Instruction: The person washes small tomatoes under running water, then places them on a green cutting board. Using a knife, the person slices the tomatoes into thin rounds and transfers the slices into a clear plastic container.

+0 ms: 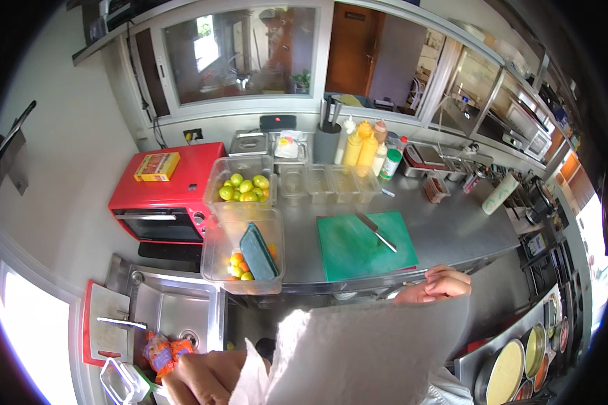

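Observation:
A large greyish-white sheet of paper towel [378, 347] is stretched out in front of me, covering much of the lower middle of the view. My right hand [436, 285], its fingers curled closed, grips the sheet's upper right corner. Low on the left, my left hand [209, 378] is bent at the sheet's left edge and closed on it; its fingertips are hidden. Beyond the sheet, a green cutting board [358, 260] lies on the steel counter with a knife [378, 231] across it.
On the counter's left stand clear tubs [217, 236] of green and orange tomatoes, one with a dark teal tray [258, 251] inside. A red oven [162, 189] stands further left, above a sink [180, 314]. Sauce bottles [366, 148] line the back; round pans [503, 371] sit lower right.

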The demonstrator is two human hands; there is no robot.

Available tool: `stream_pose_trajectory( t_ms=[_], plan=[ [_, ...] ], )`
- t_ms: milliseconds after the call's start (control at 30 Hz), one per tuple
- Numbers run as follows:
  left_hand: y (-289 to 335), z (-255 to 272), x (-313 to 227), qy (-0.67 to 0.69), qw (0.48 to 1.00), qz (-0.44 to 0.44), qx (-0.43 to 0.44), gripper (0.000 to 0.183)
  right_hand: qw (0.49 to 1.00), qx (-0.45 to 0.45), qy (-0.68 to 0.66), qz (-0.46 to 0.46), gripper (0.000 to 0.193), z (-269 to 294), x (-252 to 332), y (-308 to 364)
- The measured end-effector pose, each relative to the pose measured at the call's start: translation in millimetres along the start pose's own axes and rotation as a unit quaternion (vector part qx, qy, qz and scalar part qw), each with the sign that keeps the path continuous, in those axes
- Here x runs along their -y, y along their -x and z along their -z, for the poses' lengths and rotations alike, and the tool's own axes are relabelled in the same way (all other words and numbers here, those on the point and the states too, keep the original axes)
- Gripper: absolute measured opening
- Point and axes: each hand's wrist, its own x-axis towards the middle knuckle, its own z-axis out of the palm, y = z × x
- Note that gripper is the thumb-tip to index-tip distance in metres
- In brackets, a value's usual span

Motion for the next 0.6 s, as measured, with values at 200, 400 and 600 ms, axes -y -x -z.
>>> stream_pose_trajectory(
  t_ms=[200,400,600],
  plan=[
    [0.2,-6.4,6.8,0.001,1.0,0.004,0.008,0.041,1.0,0.015,-0.022,0.013,0.005,1.1,-4.7,6.0],
    [-1.4,-9.5,12.2,0.005,1.0,0.01,0.023,0.039,1.0,0.001,-0.02,-0.004,0.006,-6.5,1.9,11.0],
    [-5.6,-10.8,18.3,0.012,0.999,0.014,0.045,0.037,1.0,0.003,-0.011,-0.016,0.009,-7.4,2.6,12.4]
  ],
)
